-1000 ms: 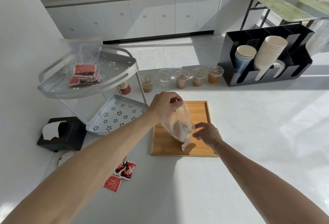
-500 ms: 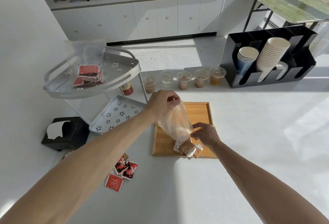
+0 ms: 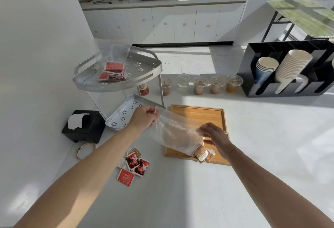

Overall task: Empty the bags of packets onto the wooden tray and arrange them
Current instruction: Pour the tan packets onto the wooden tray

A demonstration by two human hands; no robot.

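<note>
I hold a clear bag [image 3: 178, 133] over the tray [image 3: 197, 117], left hand [image 3: 144, 119] pinching its closed end, right hand [image 3: 215, 136] gripping its mouth. Brown packets [image 3: 205, 154] spill onto the tray's near edge. Next, I judge, tip higher.

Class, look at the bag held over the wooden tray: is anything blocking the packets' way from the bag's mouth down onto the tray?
Nothing visible blocks them. The bag, held by the left hand and right hand, hangs over the tray; its lower end is at the tray's near edge, where a few brown packets already lie.
</note>
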